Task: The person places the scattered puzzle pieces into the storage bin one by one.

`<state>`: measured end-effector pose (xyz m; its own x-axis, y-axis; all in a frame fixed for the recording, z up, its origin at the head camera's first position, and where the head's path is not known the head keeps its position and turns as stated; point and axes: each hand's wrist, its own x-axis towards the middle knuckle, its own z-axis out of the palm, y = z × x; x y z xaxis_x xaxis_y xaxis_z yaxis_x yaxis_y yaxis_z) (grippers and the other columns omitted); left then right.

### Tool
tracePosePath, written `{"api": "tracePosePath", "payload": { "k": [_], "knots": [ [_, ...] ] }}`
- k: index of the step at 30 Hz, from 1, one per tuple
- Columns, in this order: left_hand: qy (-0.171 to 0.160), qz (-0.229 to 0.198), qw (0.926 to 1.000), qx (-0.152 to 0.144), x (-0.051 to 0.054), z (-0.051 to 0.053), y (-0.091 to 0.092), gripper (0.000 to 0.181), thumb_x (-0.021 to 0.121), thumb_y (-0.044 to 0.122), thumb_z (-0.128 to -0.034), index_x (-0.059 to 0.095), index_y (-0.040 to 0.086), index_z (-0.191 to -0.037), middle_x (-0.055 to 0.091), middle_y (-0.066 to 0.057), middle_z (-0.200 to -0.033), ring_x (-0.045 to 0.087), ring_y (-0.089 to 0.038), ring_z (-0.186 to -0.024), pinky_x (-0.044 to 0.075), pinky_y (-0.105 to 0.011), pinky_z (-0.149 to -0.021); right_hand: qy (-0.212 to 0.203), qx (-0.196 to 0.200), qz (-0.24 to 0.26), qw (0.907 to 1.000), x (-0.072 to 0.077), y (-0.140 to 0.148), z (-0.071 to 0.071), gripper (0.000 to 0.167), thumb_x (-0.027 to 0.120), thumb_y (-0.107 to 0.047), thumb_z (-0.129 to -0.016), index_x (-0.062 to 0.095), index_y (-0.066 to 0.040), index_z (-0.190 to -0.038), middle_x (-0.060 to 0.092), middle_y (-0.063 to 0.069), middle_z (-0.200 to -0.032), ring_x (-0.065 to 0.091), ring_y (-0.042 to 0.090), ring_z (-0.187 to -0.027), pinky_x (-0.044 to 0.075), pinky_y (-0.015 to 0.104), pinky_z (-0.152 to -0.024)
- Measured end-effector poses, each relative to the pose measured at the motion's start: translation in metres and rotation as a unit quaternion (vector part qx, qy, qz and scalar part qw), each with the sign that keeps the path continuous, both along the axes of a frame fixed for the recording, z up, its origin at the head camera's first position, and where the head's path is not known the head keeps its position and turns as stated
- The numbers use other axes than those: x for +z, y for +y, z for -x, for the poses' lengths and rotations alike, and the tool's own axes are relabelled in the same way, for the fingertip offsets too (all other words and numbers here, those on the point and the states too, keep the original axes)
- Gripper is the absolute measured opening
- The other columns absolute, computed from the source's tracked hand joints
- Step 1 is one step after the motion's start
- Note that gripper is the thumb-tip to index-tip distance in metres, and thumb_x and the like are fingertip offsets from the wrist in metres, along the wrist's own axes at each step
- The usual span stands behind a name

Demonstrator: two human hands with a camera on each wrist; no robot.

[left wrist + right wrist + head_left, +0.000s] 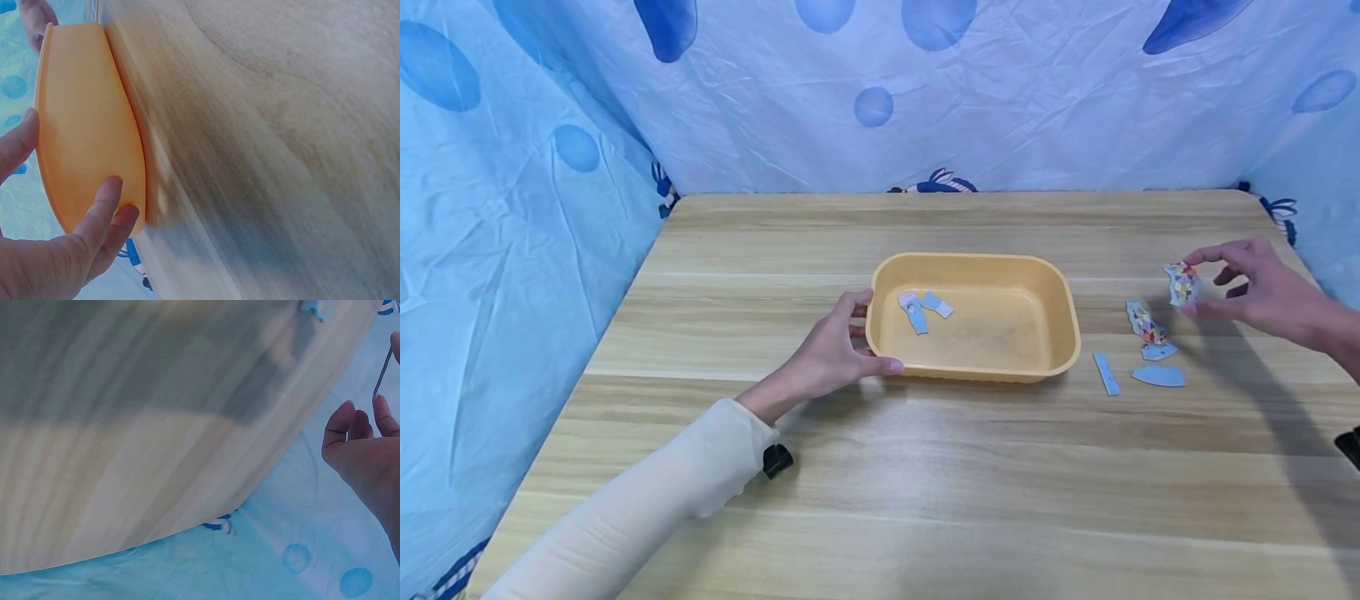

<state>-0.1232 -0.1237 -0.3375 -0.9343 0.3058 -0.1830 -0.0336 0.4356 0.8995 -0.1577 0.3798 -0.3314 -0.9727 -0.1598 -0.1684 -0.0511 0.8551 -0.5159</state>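
My left hand (831,346) holds the near left corner of a yellow plastic basin (977,260), thumb at the front rim, fingers along the end wall. In the left wrist view, fingertips rest against the outside of the basin (87,125). Two small light blue pieces (914,313) lie inside at its left. At the right, my right hand (1262,287) pinches a colourful jigsaw-like piece (1183,284) between thumb and forefinger, above the table. The right wrist view catches this piece (383,372) edge-on, as a thin dark line by the fingertips of the hand (369,450).
Right of the basin, a patterned piece (1146,323) lies touching or overlapping a blue one (1159,351). A curved blue piece (1159,377) and a narrow blue strip (1106,374) lie nearer. Blue sheeting (730,125) hangs behind the wooden table (925,500).
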Motion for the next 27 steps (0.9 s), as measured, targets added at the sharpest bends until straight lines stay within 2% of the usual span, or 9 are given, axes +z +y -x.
{"api": "tracePosePath", "payload": {
  "k": [1, 7, 11, 14, 21, 27],
  "knots": [
    [0.000, -0.002, 1.0000, 0.000, 0.000, 0.000, 0.000, 0.106, 0.091, 0.013, -0.0643, 0.026, 0.008, -0.148, 0.045, -0.012, -0.133, 0.055, -0.027, -0.115, 0.058, -0.022, -0.080, -0.001, 0.005, 0.002, 1.0000, 0.002, -0.003, 0.002, 0.068, 0.071, -0.026, -0.088, 0.035, 0.000, -0.140, 0.012, 0.030, -0.139, 0.031, 0.045, -0.108, 0.043, 0.041, -0.072],
    [-0.002, -0.002, 1.0000, 0.001, 0.000, 0.001, 0.000, 0.106, 0.091, 0.013, -0.0641, 0.026, 0.008, -0.148, 0.045, -0.012, -0.133, 0.055, -0.027, -0.115, 0.058, -0.022, -0.080, 0.001, 0.020, 0.003, 0.9998, 0.011, -0.019, 0.013, 0.068, 0.073, -0.026, -0.087, 0.038, -0.003, -0.140, 0.014, 0.027, -0.140, 0.033, 0.038, -0.106, 0.039, 0.020, -0.064],
    [-0.002, 0.000, 1.0000, 0.000, 0.000, 0.000, 0.000, 0.106, 0.091, 0.013, -0.0644, 0.026, 0.008, -0.148, 0.045, -0.012, -0.133, 0.055, -0.027, -0.115, 0.058, -0.022, -0.080, 0.000, 0.033, 0.027, 0.9991, 0.013, -0.026, 0.015, 0.067, 0.076, -0.022, -0.084, 0.040, -0.004, -0.139, 0.015, 0.023, -0.139, 0.033, 0.030, -0.103, 0.037, 0.012, -0.064],
    [-0.002, -0.001, 1.0000, -0.002, 0.000, 0.000, 0.000, 0.106, 0.091, 0.013, -0.0647, 0.025, 0.008, -0.148, 0.045, -0.012, -0.134, 0.055, -0.027, -0.115, 0.058, -0.022, -0.080, 0.005, 0.042, 0.036, 0.9984, 0.013, -0.030, 0.016, 0.066, 0.077, -0.021, -0.083, 0.043, -0.005, -0.138, 0.018, 0.022, -0.139, 0.033, 0.027, -0.101, 0.037, 0.010, -0.065],
    [-0.001, -0.001, 1.0000, -0.001, 0.002, -0.001, 0.001, 0.107, 0.091, 0.013, -0.0646, 0.025, 0.008, -0.149, 0.045, -0.012, -0.133, 0.055, -0.027, -0.115, 0.058, -0.022, -0.080, 0.001, 0.049, 0.032, 0.9983, 0.019, -0.039, 0.019, 0.066, 0.077, -0.022, -0.083, 0.043, -0.007, -0.138, 0.018, 0.021, -0.140, 0.033, 0.027, -0.102, 0.039, 0.014, -0.065],
    [0.004, 0.000, 1.0000, -0.001, 0.000, -0.001, 0.001, 0.106, 0.091, 0.013, -0.0643, 0.025, 0.008, -0.148, 0.045, -0.012, -0.132, 0.055, -0.026, -0.114, 0.058, -0.022, -0.080, 0.018, 0.066, 0.029, 0.9973, 0.025, -0.053, 0.021, 0.064, 0.080, -0.020, -0.080, 0.048, -0.008, -0.135, 0.022, 0.021, -0.137, 0.035, 0.027, -0.101, 0.041, 0.014, -0.064]
  ]
}}
